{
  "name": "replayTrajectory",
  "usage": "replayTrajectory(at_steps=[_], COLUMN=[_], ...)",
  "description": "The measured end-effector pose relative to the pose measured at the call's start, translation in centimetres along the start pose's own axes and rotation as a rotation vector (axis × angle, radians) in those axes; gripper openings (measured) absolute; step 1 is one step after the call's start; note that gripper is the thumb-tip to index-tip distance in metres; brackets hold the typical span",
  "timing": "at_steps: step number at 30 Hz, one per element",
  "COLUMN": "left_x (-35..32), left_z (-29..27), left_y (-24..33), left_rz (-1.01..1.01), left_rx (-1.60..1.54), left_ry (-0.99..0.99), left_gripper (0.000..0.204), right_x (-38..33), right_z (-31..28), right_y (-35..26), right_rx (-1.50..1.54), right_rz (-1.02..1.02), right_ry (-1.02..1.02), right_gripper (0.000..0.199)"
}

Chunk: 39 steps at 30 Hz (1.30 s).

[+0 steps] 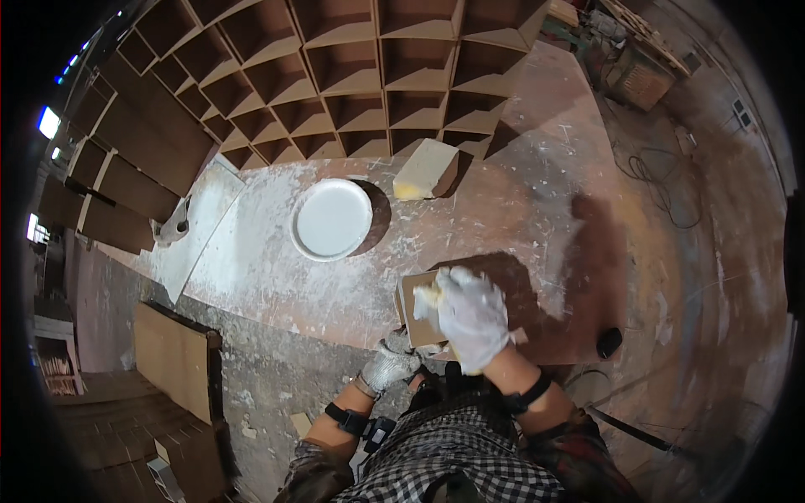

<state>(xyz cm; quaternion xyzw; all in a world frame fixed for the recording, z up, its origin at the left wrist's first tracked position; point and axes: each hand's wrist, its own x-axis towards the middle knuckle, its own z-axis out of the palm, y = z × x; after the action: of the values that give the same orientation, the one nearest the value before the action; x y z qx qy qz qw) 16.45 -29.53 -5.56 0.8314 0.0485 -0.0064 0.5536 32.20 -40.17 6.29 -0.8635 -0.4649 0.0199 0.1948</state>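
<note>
A grid of open wooden compartments [352, 75] filled the upper left of the frame; below it a paint-spattered board table [520, 193] was spread across the centre, above a dusty floor [260, 386]; a white round bowl [331, 219] and a pale block [426, 169] were set upper centre, apparently within reach; a small wooden panel [418, 312] was steadied at its lower edge by the gloved left hand [387, 365], presumably against sliding; the gloved right hand [470, 314] was clenched on a yellowish pad [428, 295], pressed to the panel.
</note>
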Motion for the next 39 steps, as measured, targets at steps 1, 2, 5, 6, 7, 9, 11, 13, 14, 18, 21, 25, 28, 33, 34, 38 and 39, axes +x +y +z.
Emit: replayTrajectory(at_steps=[1, 2, 5, 6, 7, 9, 11, 13, 14, 18, 21, 25, 28, 33, 34, 38, 39], left_x=[0.1, 0.3, -0.2, -0.3, -0.6, 0.2, -0.4, 0.0, 0.5, 0.2, 0.8, 1.3, 2.0, 1.4, 1.3, 3.1, 3.4], left_z=[-0.1, -0.2, 1.3, 1.3, 1.3, 1.1, 1.2, 1.3, 1.6, 1.9, 1.8, 1.3, 1.7, 1.0, 1.2, 1.5, 1.9], left_y=[0.6, 1.0, 0.3, 0.1, 0.0, 0.8, 0.9, 1.0, 1.2, 1.4, 2.3, 4.0, 4.8, 5.3, 5.0, 6.8, 6.9], left_rz=[-0.001, 0.019, 0.062, 0.064, 0.064, 0.081, 0.079, 0.142, 0.161, 0.152, 0.133, 0.130, 0.146, 0.080, 0.106, 0.106, 0.118], left_rx=[-0.017, 0.126, 0.363, 0.342, 0.325, 0.331, 0.359, 0.500, 0.492, 0.495, 0.402, 0.446, 0.442, 0.436, 0.398, 0.516, 0.524], left_ry=[0.008, 0.003, 0.123, 0.164, 0.205, 0.199, 0.180, 0.229, 0.225, 0.261, 0.293, 0.200, 0.153, 0.091, 0.132, 0.037, 0.032], left_gripper=[0.040, 0.039, 0.035, 0.034, 0.034, 0.032, 0.031, 0.030, 0.030, 0.029, 0.029, 0.032, 0.034, 0.034, 0.032, 0.028, 0.028], right_x=[1.7, 2.3, -1.0, -2.9, -4.8, -7.1, -4.7, -1.0, 0.3, -2.1, -8.7, -3.0, 0.2, -8.3, -6.8, -0.3, 0.1], right_z=[-0.2, -0.2, -0.6, -0.9, -1.3, -1.4, -1.8, -2.1, -2.6, -1.5, -0.2, 0.1, -2.3, -0.8, -1.2, -2.2, -1.3], right_y=[0.6, 1.0, 3.0, 1.8, 0.5, 0.4, 0.5, 2.9, 4.2, 2.4, 2.4, 5.6, 6.4, 0.4, 0.2, 4.9, 6.3], right_rx=[0.032, 0.061, 0.248, 0.153, 0.062, 0.074, 0.160, 0.073, 0.022, 0.210, 0.125, 0.005, 0.176, 0.173, 0.191, 0.088, 0.120], right_rz=[0.156, 0.315, -0.052, -0.068, -0.085, -0.035, 0.093, -0.323, -0.452, 0.038, 0.062, -0.163, 0.037, -0.063, 0.001, -0.435, -0.262], right_ry=[-0.039, -0.076, -0.011, 0.022, 0.057, 0.051, -0.031, 0.191, 0.272, 0.109, 0.130, 0.273, 0.140, 0.172, 0.072, 0.280, 0.237], right_gripper=[0.022, 0.024, 0.026, 0.024, 0.022, 0.019, 0.016, 0.017, 0.018, 0.023, 0.019, 0.018, 0.018, 0.029, 0.030, 0.029, 0.028])
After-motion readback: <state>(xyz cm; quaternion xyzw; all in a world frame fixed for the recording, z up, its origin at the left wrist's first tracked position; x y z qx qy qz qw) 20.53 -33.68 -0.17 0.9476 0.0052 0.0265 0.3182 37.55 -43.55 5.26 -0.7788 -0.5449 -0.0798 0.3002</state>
